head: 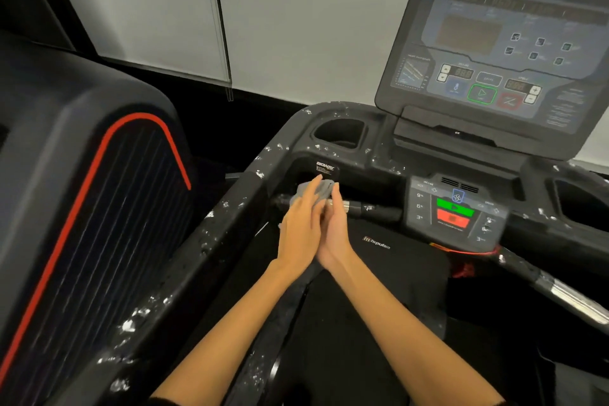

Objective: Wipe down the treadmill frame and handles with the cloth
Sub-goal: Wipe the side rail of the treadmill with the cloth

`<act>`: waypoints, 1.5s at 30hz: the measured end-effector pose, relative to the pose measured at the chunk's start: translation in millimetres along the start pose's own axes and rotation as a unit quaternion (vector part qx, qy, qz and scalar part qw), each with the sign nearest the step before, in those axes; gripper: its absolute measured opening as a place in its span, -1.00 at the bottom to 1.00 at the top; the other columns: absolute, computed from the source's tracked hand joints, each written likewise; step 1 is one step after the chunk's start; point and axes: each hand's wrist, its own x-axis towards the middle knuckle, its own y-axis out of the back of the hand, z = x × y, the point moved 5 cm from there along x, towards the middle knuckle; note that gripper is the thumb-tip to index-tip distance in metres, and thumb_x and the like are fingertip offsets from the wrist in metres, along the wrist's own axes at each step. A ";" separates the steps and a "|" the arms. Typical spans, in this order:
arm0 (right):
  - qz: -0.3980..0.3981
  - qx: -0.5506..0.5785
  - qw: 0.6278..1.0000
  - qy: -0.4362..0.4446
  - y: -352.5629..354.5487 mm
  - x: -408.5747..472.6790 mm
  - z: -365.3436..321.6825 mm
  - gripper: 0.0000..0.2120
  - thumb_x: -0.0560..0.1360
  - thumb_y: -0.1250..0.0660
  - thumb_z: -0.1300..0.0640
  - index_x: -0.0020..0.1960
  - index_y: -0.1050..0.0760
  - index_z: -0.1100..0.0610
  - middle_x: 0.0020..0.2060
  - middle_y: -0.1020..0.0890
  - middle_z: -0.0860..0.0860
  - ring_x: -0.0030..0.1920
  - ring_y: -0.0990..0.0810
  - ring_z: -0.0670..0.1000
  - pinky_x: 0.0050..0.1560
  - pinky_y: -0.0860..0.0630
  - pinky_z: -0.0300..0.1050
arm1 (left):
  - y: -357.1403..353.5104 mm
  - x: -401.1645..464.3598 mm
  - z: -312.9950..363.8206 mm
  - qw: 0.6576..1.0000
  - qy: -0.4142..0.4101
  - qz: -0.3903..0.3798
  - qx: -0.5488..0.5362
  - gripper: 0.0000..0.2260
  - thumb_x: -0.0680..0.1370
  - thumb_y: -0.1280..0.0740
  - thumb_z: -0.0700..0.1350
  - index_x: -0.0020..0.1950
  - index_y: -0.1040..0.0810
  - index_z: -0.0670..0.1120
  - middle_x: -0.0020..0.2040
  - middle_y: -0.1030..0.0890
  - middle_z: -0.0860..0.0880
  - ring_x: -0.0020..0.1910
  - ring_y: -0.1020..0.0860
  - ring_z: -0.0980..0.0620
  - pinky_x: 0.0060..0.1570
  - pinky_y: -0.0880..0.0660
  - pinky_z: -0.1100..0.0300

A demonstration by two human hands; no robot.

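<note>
A small grey cloth (pixel 321 189) is pressed between my left hand (pixel 301 224) and my right hand (pixel 336 224), palms facing each other, fingers straight. Only its top pokes out above my fingertips. Both hands hover over the treadmill's front crossbar handle (pixel 372 208), just left of its metal sensor grip. The black treadmill frame (pixel 230 208), its left side rail speckled with white flecks, runs from the lower left up to the console tray. The right handle (pixel 573 300) with a chrome grip sticks out at the right.
The tilted display console (pixel 494 53) stands at the upper right above a small control panel (pixel 456 211) with green and red buttons. Cup holders (pixel 339 133) sit in the tray. A neighbouring machine's black hood with a red stripe (pixel 82 191) fills the left.
</note>
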 end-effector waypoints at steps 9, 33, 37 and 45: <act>-0.072 -0.080 0.992 -0.060 -24.3 -32.9 26.6 -0.53 0.62 -0.10 -0.21 0.03 -0.57 0.16 -0.21 -0.68 0.06 -0.17 -0.68 -0.03 -0.06 -0.59 -0.15 | 43.4 -55.0 14.1 0.987 0.041 0.058 0.145 -0.46 0.56 0.12 0.11 0.49 -0.26 -0.01 0.10 -0.54 -0.11 0.05 -0.50 -0.06 0.11 -0.42 0.07; 0.022 -0.286 0.934 0.212 -80.4 -87.4 130.8 -0.76 0.66 -0.16 0.03 0.20 -0.49 0.13 0.00 -0.61 0.02 -0.02 -0.57 -0.18 0.06 -0.49 -0.29 | 227.6 -200.7 -107.9 0.920 0.165 0.090 0.345 -0.61 0.63 -0.03 0.01 0.40 -0.38 -0.08 0.26 -0.49 -0.05 0.27 -0.40 -0.05 0.23 -0.30 -0.07; -0.004 -0.353 0.910 0.218 -85.2 -87.4 171.4 -0.66 0.65 -0.16 -0.05 0.30 -0.43 0.13 0.10 -0.54 -0.02 0.11 -0.51 -0.14 0.22 -0.48 -0.05 | 249.0 -230.9 -124.8 0.906 0.247 0.077 0.337 -0.66 0.65 -0.07 -0.01 0.35 -0.40 -0.12 0.26 -0.52 -0.09 0.27 -0.42 -0.10 0.20 -0.31 -0.10; -0.038 -0.457 0.859 0.225 -102.9 -77.3 225.7 -0.57 0.66 -0.07 -0.10 0.52 -0.14 -0.23 0.51 0.01 -0.38 0.53 0.25 -0.21 0.55 0.12 0.23 | 263.5 -258.0 -135.8 0.897 0.310 0.033 0.314 -0.67 0.66 0.01 -0.04 0.25 -0.45 -0.13 0.05 -0.62 -0.12 0.05 -0.56 -0.13 0.10 -0.38 -0.06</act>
